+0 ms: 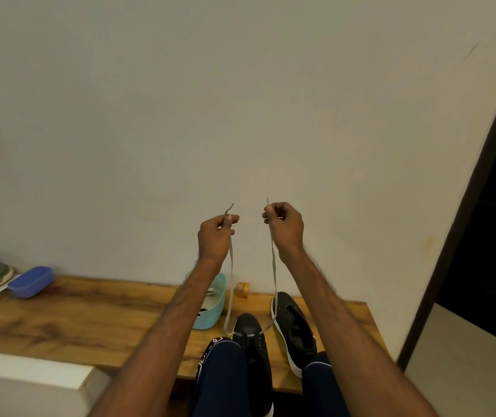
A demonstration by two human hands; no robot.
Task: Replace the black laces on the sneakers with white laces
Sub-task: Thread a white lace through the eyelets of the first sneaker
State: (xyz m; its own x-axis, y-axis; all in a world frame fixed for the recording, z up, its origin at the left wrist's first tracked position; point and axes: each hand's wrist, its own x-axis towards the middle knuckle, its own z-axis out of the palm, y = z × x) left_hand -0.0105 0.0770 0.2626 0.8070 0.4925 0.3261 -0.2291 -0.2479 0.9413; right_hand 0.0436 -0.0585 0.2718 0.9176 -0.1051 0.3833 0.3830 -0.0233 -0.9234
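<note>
Two ends of the white lace (231, 266), one pinched in my left grip (216, 236), one in my right grip (285, 227), its middle through the front eyelets of the black sneaker (251, 329) between my knees; likely light, limp, so hold near the stiff tips to thread.

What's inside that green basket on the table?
Inside the basket something white and something dark show, too small to identify. The left forearm covers the rest of its inside.
</note>
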